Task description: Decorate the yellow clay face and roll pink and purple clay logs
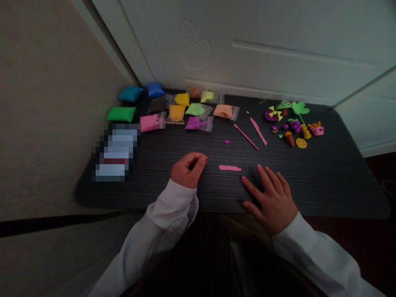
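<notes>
My left hand (188,170) is closed on the dark table, thumb and forefinger pinched together. Whatever lies between those fingertips, if anything, is too small to make out. A flat pink strip of clay (229,168) with wavy edges lies between my two hands. To its right, my right hand (272,199) is spread open, palm down. Its index fingertip rests at a tiny purple clay bit (241,180), just below the strip's right end. Above the strip sits a small purple clay piece (227,142). Farther up lie a thin pink modelling stick (246,136) and a pink plastic knife (258,131).
Bagged clay in several colours, including a pink bag (151,122) and a peach bag (224,111), lines the back left. A blurred-out rectangle (116,152) lies at left. Small finished clay figures, such as a yellow smiley disc (301,143), cluster right. A white door (266,24) stands behind the table (337,181).
</notes>
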A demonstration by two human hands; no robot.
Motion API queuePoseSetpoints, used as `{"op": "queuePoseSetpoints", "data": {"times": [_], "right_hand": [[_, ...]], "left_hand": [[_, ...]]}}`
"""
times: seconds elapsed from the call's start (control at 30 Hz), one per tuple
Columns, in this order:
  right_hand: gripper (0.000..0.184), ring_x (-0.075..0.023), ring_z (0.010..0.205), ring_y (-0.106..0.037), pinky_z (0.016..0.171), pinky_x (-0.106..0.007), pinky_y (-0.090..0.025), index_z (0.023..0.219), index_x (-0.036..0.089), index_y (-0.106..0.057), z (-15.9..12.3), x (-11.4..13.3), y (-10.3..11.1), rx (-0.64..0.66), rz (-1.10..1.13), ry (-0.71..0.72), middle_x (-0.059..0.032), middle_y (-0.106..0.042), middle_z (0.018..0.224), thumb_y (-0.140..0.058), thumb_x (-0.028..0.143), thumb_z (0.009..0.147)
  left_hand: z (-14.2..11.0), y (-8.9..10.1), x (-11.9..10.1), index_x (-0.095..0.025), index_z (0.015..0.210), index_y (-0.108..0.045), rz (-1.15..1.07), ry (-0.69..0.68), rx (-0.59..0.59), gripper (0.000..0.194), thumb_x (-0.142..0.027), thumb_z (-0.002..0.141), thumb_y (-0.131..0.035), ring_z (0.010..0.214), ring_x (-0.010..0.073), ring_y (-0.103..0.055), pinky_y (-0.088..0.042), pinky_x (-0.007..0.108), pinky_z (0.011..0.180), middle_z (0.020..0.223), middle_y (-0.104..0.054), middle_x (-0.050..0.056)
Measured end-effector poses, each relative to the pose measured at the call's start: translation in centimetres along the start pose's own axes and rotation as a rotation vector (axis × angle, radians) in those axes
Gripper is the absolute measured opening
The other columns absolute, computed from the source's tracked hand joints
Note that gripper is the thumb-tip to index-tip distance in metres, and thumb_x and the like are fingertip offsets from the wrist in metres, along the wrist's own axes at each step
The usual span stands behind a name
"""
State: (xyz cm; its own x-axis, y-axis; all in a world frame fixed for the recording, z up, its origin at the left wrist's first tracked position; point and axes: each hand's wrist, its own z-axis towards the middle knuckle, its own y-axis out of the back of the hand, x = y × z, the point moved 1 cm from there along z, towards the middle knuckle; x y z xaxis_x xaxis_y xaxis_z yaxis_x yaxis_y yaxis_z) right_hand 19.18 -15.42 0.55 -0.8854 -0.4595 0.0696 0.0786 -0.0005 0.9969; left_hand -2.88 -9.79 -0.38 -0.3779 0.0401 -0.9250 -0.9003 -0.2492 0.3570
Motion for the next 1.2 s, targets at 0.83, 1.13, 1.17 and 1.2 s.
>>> {"op": "queuePoseSetpoints", "data": {"times": [0.83,1.13,1.17,1.2], "right_hand": [[0.058,-0.0291,0.126,-0.018,0.099,-0.051,-0.015,0.125,0.032,-0.036,0.52,-0.05,0.19,0.025,0.022,0.097,-0.0104,-0.015,0.141,-0.042,0.058,0.073],[0.058,-0.0309,0.124,-0.022,0.097,-0.052,-0.019,0.125,0.03,-0.036,0.52,-0.05,0.29,0.011,-0.008,0.121,-0.0113,-0.013,0.141,-0.046,0.054,0.073],[0.058,-0.0316,0.124,-0.022,0.097,-0.053,-0.019,0.125,0.029,-0.037,0.54,-0.11,0.3,-0.008,-0.018,0.092,-0.0111,-0.013,0.141,-0.045,0.054,0.073],[0.057,-0.0322,0.124,-0.021,0.097,-0.053,-0.018,0.124,0.029,-0.037,0.56,-0.17,0.28,-0.022,-0.025,0.068,-0.011,-0.012,0.141,-0.045,0.054,0.074]], "left_hand": [[-0.01,0.03,-0.06,-0.017,0.071,-0.06,0.03,0.001,0.018,0.018,-0.031,0.074,-0.05,0.066,0.0099,-0.056,-0.042,0.022,0.064,0.07,-0.062,-0.001],[-0.01,0.01,-0.08,-0.017,0.071,-0.061,0.051,-0.003,0.034,0.018,-0.032,0.074,-0.05,0.066,0.0103,-0.056,-0.042,0.022,0.064,0.07,-0.062,0.0],[-0.01,0.01,-0.1,-0.017,0.071,-0.061,0.053,-0.004,0.033,0.018,-0.031,0.074,-0.05,0.066,0.0102,-0.056,-0.042,0.022,0.064,0.069,-0.062,-0.001],[-0.01,0.01,-0.11,-0.017,0.071,-0.06,0.052,-0.006,0.033,0.018,-0.031,0.074,-0.05,0.066,0.01,-0.056,-0.042,0.022,0.064,0.069,-0.062,-0.001]]}}
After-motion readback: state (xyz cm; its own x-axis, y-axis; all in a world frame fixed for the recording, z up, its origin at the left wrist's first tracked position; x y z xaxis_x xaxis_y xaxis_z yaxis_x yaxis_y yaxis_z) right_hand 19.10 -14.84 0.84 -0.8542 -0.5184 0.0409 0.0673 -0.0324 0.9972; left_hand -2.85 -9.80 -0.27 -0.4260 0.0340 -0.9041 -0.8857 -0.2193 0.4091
